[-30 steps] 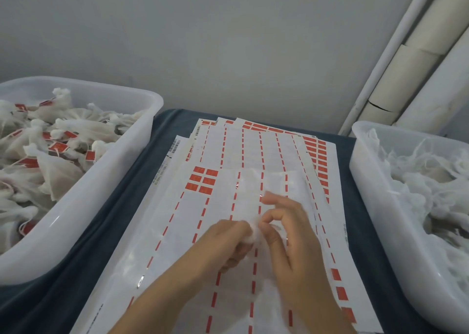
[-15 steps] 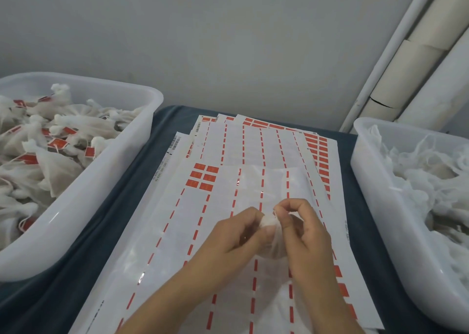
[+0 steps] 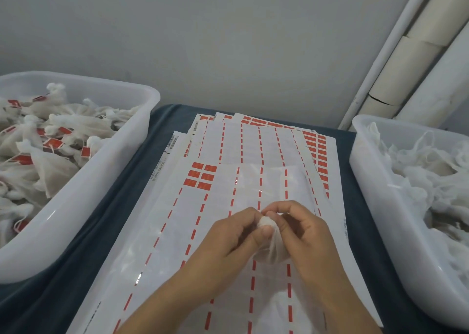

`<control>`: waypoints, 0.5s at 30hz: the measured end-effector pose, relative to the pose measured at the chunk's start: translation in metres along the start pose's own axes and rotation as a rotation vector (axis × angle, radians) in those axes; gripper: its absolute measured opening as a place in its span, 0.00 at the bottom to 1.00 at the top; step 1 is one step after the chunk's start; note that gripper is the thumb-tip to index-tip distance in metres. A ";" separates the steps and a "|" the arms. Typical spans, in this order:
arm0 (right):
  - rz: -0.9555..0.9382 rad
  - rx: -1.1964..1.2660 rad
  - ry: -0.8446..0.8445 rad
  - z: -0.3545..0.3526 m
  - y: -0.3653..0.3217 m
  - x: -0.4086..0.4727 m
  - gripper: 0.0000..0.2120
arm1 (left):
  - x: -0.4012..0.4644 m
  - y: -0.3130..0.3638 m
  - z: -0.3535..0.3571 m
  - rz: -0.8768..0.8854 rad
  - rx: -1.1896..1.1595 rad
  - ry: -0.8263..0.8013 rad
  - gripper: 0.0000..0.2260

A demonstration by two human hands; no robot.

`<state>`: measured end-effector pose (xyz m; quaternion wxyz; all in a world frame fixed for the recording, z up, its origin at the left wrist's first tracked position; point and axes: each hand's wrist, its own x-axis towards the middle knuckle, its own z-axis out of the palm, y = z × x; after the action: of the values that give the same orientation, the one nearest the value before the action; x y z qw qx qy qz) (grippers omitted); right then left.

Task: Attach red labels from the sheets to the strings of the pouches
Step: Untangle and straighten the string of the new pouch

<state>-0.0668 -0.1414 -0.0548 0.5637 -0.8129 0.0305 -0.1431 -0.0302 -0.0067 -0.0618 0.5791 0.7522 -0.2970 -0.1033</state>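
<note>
Two hands, left hand [image 3: 228,239], right hand [image 3: 305,234], pinching pouch [image 3: 270,245] between them

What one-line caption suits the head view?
Both hands, left and right, pinch a white pouch above the label sheets, between two tubs.

The left hand [image 3: 228,242] and the right hand [image 3: 302,232] are bare. Both arms are bare too, with no sleeves, rings or watch showing.
</note>
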 end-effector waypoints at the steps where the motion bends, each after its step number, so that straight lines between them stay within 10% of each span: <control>1: 0.011 -0.007 -0.010 0.000 0.001 0.000 0.08 | 0.000 0.000 0.000 -0.002 0.018 0.012 0.12; 15: 0.158 0.039 -0.088 0.000 -0.006 -0.001 0.13 | 0.002 -0.004 -0.004 0.053 0.055 0.236 0.09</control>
<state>-0.0684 -0.1390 -0.0498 0.5897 -0.8024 0.0669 -0.0631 -0.0249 -0.0038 -0.0635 0.5917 0.7666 -0.2492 0.0092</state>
